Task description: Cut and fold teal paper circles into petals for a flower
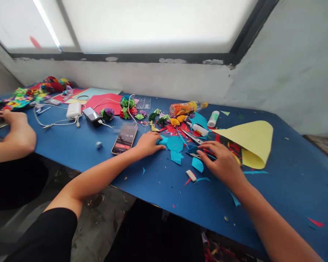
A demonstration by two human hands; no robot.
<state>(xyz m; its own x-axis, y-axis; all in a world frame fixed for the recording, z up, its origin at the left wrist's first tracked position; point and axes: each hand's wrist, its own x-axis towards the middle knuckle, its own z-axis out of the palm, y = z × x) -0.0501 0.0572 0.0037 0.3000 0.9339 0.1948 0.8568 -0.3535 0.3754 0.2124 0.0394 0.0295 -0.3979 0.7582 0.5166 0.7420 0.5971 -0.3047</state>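
Note:
My left hand [149, 143] rests on the table with thumb and fingers closed around the edge of a blue paper piece [163, 141]. Beside it lie a round blue paper cutout [175, 144] and a smaller blue scrap [176, 157]. My right hand [220, 160] reaches over pens [193, 155] and a dark blue piece, its fingers apart; part of what lies beneath it is hidden. Just beyond, scissors [191, 137] lie near a white glue bottle [199, 130]. A white eraser [191, 175] sits closer to the table edge.
A rolled yellow paper sheet [258, 140] lies at right, near a glue stick [213, 119] and an orange drink bottle [183, 108]. Left of my hand are a phone [125, 139], a charging cable and a power bank [74, 110]. Another person's hand [18, 125] is at far left.

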